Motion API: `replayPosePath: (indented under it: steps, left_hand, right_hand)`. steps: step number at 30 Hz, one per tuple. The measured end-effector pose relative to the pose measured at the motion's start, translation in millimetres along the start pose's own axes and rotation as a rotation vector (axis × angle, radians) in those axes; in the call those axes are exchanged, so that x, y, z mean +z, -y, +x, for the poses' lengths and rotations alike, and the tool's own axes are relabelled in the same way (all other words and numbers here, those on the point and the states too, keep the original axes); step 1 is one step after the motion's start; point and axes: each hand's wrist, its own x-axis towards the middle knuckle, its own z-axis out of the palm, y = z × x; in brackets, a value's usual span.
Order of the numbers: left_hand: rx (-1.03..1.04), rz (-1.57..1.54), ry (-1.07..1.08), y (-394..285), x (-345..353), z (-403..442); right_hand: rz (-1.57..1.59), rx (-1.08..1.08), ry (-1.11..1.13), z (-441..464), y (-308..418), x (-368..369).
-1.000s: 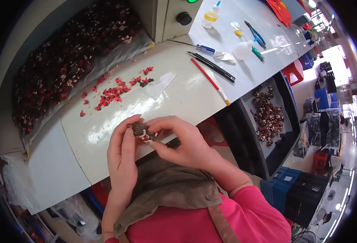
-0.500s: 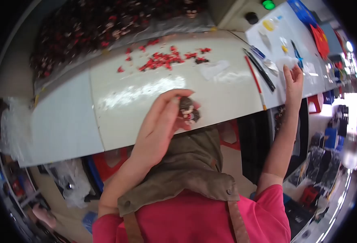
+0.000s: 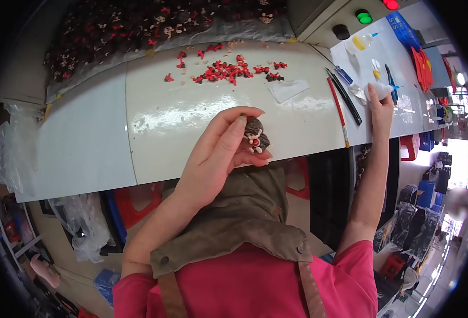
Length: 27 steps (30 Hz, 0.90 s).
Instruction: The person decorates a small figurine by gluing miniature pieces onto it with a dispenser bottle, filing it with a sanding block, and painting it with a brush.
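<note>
Near the table's front edge, my left hand (image 3: 218,148) is closed around a small figurine (image 3: 254,135). It has dark brown hair and a red patch on its front, which faces up between thumb and fingers. Off to the right, my right hand (image 3: 381,108) grips a white squeeze bottle (image 3: 378,91) with a blue nozzle. The bottle lies on its side on the white surface, its tip pointing right. Left of that hand are a blue-handled tool (image 3: 343,74), a black pen-like tool (image 3: 347,99) and a red brush (image 3: 338,108).
Small red and black parts (image 3: 223,72) lie scattered mid-table, near a white paper piece (image 3: 288,91). Many dark figurines fill a plastic-lined tray (image 3: 165,45) at the back. Another bottle with yellow contents (image 3: 359,43) and blue tweezers (image 3: 391,82) are at the right.
My right hand has closed on the white bottle; its fingers were just reaching it before. The figurine in my left hand now shows its front more clearly. The view has shifted slightly.
</note>
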Motion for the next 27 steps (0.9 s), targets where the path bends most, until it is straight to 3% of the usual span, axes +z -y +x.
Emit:
replayPosePath:
  steps: [1, 8, 11, 14, 27]
  left_hand:
    - [0.006, 0.003, -0.006, 0.5, 0.1, 0.1]
    - [0.026, 0.09, 0.017, 1.4, -1.8, 2.0]
    - [0.044, 0.133, 0.012, 2.9, 0.1, 1.5]
    - [0.062, 0.165, 0.01, 4.3, 1.8, -0.3]
    - [0.134, 0.298, -0.012, 7.9, 5.3, -2.8]
  right_hand:
    - [-0.054, 0.007, 0.015, -1.6, 3.6, -1.7]
    - [0.335, -0.123, 0.165, -72.2, 91.2, -3.7]
    - [0.181, -0.158, 0.245, -114.7, 131.7, -9.1]
    - [0.073, -0.477, 0.364, -127.9, 156.9, -11.4]
    - [-0.15, -0.727, 0.569, -133.3, 202.7, -8.3]
